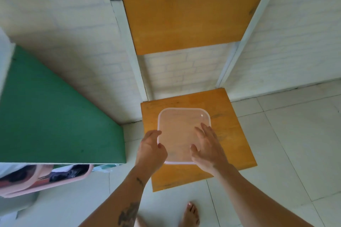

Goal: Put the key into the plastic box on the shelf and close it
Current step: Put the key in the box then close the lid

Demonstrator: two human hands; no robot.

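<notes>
A square translucent plastic box [180, 125] with its lid on sits on the orange wooden seat [235, 145] of a chair. My left hand [151, 151] curls around the box's near left edge, thumb on top of the lid. My right hand [208, 150] lies flat on the lid's right half with the fingers spread apart. No key shows in this view; the cloudy lid hides what is inside the box.
The chair's orange backrest [190, 18] stands against a white brick wall. A green shelf top [46, 116] is to the left, with a pink basket [46, 180] of dark items below it. My bare feet [190, 215] stand on the white tiled floor.
</notes>
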